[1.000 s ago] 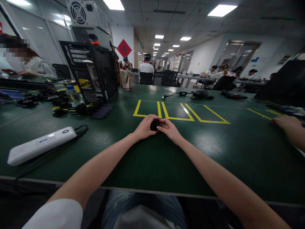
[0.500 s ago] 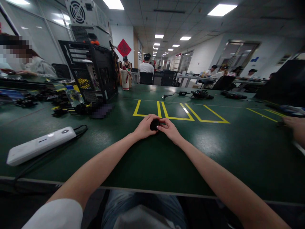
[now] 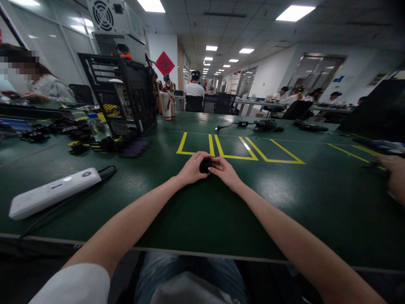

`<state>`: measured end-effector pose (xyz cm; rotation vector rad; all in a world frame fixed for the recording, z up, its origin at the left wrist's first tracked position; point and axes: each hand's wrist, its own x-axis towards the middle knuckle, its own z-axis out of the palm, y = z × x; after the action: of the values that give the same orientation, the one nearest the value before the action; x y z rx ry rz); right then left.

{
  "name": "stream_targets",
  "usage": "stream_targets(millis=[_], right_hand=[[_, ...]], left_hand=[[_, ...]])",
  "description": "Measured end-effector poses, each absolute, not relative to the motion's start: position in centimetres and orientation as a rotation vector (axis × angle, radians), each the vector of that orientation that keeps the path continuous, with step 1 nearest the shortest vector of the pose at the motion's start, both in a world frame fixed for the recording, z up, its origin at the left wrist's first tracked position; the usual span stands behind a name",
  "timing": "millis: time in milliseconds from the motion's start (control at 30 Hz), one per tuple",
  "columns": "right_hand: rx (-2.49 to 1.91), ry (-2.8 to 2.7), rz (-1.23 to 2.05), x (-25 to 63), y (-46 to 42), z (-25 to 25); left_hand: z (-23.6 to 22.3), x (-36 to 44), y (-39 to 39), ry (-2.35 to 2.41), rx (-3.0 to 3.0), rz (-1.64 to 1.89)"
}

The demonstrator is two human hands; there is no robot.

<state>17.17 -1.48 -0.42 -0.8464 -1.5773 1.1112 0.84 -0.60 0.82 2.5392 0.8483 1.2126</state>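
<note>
Between my two hands is a small round black object [image 3: 205, 165], too dark to tell its kind. My left hand [image 3: 192, 167] wraps around its left side, with the fingers over the top. From the right, my right hand [image 3: 225, 172] grips it, thumb against its near face and fingers at its upper edge. Both hands are low over the green table [image 3: 202, 215], just in front of the yellow tape outlines [image 3: 234, 158]. Part of the black object is covered by my fingers.
A white power strip [image 3: 57, 192] with a black cord lies left. Behind it stand a black computer case [image 3: 126, 95] and dark parts [image 3: 82, 141]. A paper cup [image 3: 166, 105] and coiled cable [image 3: 267, 126] lie farther back. Another person's hand [image 3: 394, 169] is at right.
My hands and the round black object stay in practically the same place. At the right edge, the other person's hand has shifted slightly.
</note>
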Motion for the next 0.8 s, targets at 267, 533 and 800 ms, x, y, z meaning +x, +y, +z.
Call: stream_targets(millis=[267, 533, 800], right_hand=[[-0.874, -1.571, 1.028, 17.06, -1.22, -0.47], [-0.803, -1.585, 1.101, 17.35, -0.95, -0.89], [-0.879, -1.571, 1.019, 17.24, -1.01, -0.48]], left_hand=[[0.65, 1.0, -0.37, 0.858, 2.546, 1.222], [0.76, 0.91, -0.55, 0.844, 2.536, 1.222], [0.75, 0.91, -0.5, 0.843, 2.534, 1.216]])
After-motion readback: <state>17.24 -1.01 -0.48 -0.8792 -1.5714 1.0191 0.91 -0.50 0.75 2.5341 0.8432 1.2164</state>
